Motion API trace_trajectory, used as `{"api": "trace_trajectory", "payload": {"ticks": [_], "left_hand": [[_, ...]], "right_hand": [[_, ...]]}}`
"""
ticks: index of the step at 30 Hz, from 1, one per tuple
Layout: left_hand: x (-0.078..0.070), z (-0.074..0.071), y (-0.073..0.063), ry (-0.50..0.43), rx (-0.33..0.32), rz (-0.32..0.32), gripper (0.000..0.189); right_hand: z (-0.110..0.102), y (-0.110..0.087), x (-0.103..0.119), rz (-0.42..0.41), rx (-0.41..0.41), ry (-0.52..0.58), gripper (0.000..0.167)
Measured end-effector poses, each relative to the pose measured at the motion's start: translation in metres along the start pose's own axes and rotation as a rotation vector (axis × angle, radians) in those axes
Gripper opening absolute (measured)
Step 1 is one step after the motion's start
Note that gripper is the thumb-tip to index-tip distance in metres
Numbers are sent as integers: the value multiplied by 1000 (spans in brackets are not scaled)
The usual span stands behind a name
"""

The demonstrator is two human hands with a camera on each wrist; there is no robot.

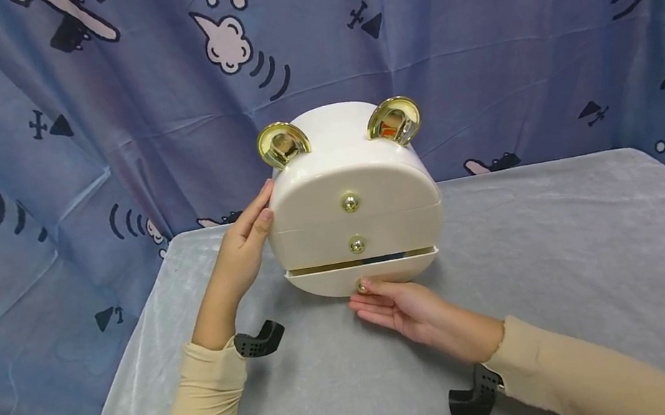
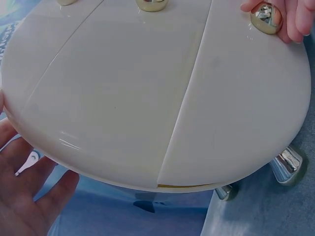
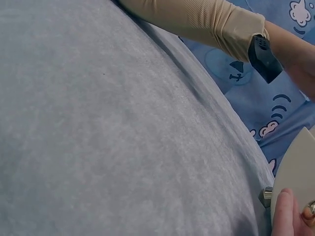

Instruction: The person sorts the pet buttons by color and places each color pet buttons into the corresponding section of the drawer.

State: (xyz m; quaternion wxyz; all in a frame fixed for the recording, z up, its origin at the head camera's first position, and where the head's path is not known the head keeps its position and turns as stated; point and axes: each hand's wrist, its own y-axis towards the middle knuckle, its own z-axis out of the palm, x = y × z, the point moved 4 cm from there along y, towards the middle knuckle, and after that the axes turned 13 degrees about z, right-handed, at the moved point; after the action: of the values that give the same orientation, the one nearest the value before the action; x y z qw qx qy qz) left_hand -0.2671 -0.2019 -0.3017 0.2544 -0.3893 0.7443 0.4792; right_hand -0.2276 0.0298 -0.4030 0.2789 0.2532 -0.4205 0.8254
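Note:
A white rounded storage box [image 1: 339, 123] with two gold ear shapes stands on the table, its three drawer fronts facing me. The bottom drawer [image 1: 318, 283] sits slightly out, with a dark gap along its top edge. Its small gold knob [image 1: 361, 286] is pinched between the thumb and fingers of my right hand [image 1: 413, 307]; the other fingers extend below it. My left hand [image 1: 239, 247] rests against the box's left side with fingers extended. In the left wrist view, the left fingers [image 2: 56, 196] lie spread along the box's edge. The drawer's contents are hidden.
Grey cloth covers the table [image 1: 577, 270]. Behind it hangs a blue curtain [image 1: 312, 36] with cartoon prints. Short shiny metallic feet [image 2: 288, 164] support the box. Each wrist carries a black camera mount [image 1: 476, 395].

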Motion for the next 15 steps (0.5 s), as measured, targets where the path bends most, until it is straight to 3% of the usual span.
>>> {"api": "trace_trajectory", "payload": {"ticks": [15], "left_hand": [[1, -1, 0, -8, -1, 17, 47]], "right_hand": [[-2, 9, 7, -3, 7, 17, 14]]}}
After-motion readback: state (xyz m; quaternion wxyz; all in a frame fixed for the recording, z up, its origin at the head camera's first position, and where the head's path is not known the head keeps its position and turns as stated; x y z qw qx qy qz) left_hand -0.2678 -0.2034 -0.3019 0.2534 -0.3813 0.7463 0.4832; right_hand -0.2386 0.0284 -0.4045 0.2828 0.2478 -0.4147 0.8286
